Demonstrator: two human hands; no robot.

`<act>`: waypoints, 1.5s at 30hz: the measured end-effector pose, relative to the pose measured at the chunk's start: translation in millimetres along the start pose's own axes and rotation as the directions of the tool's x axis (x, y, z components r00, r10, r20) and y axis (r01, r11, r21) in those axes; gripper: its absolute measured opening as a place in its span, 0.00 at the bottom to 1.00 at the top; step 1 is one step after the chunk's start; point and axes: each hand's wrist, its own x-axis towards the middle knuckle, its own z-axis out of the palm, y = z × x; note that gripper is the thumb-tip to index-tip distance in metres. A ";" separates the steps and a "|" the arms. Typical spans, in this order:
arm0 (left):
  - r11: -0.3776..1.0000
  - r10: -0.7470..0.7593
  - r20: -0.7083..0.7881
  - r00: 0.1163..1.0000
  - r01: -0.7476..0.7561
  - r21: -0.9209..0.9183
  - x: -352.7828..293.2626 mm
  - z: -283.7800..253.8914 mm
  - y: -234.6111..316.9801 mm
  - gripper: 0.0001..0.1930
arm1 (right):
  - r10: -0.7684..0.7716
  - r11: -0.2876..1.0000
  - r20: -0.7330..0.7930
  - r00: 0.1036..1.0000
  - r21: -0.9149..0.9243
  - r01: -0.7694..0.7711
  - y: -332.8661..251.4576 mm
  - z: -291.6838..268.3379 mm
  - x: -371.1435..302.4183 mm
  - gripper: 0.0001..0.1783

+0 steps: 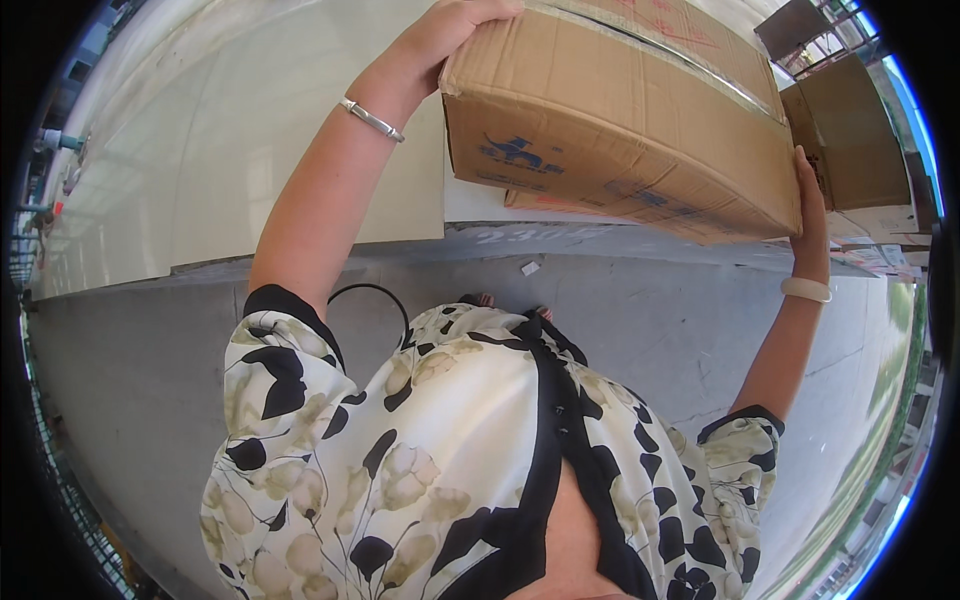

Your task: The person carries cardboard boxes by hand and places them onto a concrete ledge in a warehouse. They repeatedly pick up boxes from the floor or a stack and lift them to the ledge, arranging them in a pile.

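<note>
- A large cardboard box [620, 130] sits at the upper middle of the view, over the near edge of a pale, glossy bench [310, 150]; whether the bench bears its weight I cannot tell.
- The left hand [465, 22] grips the box at its left end, thumb side along the top edge; part of it is hidden.
- The right hand [812, 195] presses against the right end, fingers pointing up along it, so the box is held between both hands.
- Clear tape [680, 62] runs along the top seam, and blue printing marks the near side.
- More cardboard [555, 203] shows just under the box's lower edge.
- A brown carton [855, 140] stands just beyond the right hand.
- A small white scrap [530, 268] lies on the grey floor [640, 310], near the person's feet.
</note>
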 end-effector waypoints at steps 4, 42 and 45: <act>0.986 0.074 0.104 0.992 -0.058 -0.155 1.2 13.5 -0.7 0.23 | 0.142 0.961 -0.065 0.988 0.248 -0.122 -0.2 6.4 -3.0 0.30; 0.857 -0.172 0.128 0.977 0.212 -0.470 3.1 7.0 -8.2 0.17 | 0.314 0.935 0.000 0.949 0.175 -0.309 -21.1 23.0 3.8 0.31; 0.872 -0.129 0.134 0.983 0.177 -0.457 -0.3 0.2 -16.8 0.22 | 0.344 0.913 0.034 0.938 0.221 -0.343 -6.2 34.2 6.4 0.31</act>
